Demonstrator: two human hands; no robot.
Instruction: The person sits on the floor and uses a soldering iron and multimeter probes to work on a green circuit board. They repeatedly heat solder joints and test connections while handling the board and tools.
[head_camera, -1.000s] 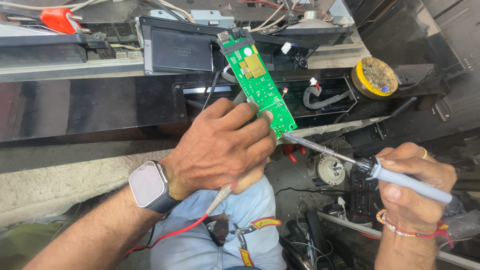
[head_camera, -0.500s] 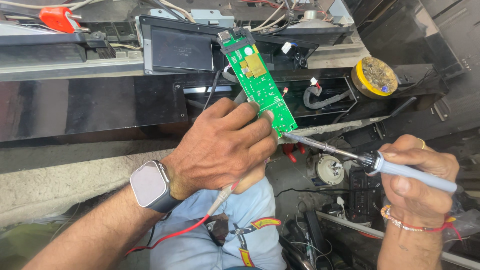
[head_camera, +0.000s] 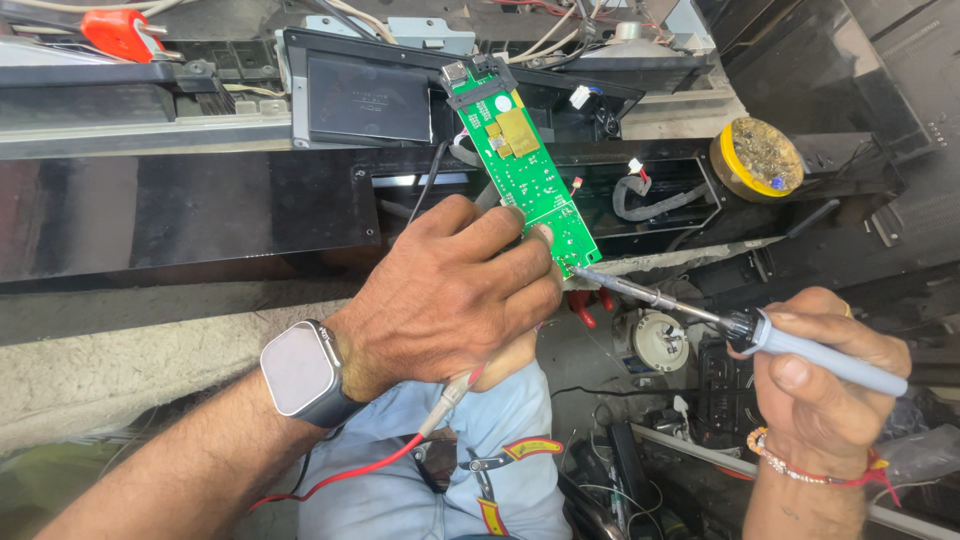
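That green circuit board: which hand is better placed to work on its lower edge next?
Probably the right hand. It holds the soldering iron, whose tip already meets the lower end of the green circuit board. The left hand is busy gripping the board.

Lower end of green circuit board (head_camera: 527, 178) hidden under left hand (head_camera: 450, 295) fingers. Board components too small to identify. Red wire (head_camera: 340, 478) vanishes behind the wrist. Right hand (head_camera: 825, 375) forearm cut by bottom edge; soldering iron (head_camera: 740, 325) cord unseen.
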